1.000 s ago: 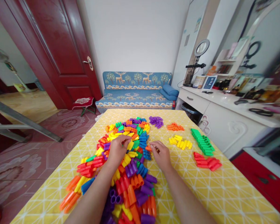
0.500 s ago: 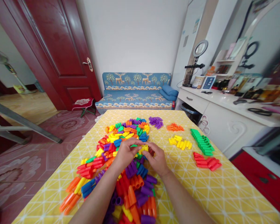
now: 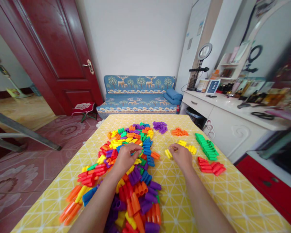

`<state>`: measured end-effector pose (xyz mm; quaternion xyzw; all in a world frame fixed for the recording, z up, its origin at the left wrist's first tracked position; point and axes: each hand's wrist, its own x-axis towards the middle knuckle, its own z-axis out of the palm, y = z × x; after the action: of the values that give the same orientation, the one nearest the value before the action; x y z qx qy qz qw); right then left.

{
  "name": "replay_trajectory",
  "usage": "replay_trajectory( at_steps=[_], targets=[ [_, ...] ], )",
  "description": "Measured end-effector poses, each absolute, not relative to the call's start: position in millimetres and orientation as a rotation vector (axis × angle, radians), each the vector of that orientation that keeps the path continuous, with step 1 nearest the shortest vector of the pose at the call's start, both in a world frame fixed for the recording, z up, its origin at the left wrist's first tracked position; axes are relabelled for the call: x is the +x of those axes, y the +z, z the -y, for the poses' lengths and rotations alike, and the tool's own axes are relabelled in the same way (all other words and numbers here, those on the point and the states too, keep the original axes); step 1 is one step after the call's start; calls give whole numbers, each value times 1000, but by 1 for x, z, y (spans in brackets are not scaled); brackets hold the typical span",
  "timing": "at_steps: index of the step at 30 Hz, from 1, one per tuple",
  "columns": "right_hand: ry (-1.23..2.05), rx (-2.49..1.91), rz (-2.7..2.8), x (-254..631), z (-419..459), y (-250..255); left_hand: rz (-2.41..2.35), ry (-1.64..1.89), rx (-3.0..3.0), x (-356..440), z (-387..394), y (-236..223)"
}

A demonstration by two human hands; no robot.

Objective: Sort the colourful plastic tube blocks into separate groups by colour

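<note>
My right hand (image 3: 182, 157) is pinched on a yellow plastic building piece (image 3: 168, 153) made of joined short tubes, close to the table and just left of a group of yellow pieces (image 3: 191, 149). Over the large mixed pile of coloured tube pieces (image 3: 135, 189), my left hand (image 3: 128, 156) has its thumb and fingers pressed together. Whether anything lies between those fingertips is hidden. Blue pieces (image 3: 150, 160) and an orange piece (image 3: 155, 155) lie at the pile's right edge, between the two hands.
Sorted groups lie on the yellow cloth: purple pieces (image 3: 160, 127), orange pieces (image 3: 179, 131), green pieces (image 3: 206, 147) and red pieces (image 3: 211, 166). A blue sofa (image 3: 139, 100) stands beyond the table. To the right is a white dressing table (image 3: 228, 113).
My right hand has moved right, away from my left hand, carrying the yellow piece toward the yellow group. My left hand stays over the pile. The view has shifted slightly.
</note>
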<state>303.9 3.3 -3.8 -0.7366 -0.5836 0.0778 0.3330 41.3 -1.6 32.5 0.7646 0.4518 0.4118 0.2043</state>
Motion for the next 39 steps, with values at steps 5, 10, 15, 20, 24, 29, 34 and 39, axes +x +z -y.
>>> replay_trajectory(
  at_steps=[5, 10, 15, 20, 24, 29, 34, 39],
  targets=[
    [-126, -2043, 1395, 334, -2, -2, -1386, 1170, 2056, 27, -6, 31],
    [29, -2135, 1527, 321, -2, 9, -1483, 1121, 2051, 15, -12, 28],
    [330, -2190, 1821, 325, -5, 9, -1499, 998, 2083, 12, -11, 30],
    [144, -2248, 1750, 318, -5, 8, -1476, 879, 2210, 21, -8, 27],
    [245, -1921, 1730, 281, -2, 6, -1424, 828, 2302, 29, -5, 21],
    [265, -1528, 1623, 233, 4, -18, -1473, 708, 2347, 35, 0, 17],
    [287, -1439, 1771, 226, 3, -35, -1560, 737, 2303, 39, 0, 19],
    [377, -1427, 1732, 230, -1, -32, -1700, 767, 2245, 38, -3, 18]
  ],
)
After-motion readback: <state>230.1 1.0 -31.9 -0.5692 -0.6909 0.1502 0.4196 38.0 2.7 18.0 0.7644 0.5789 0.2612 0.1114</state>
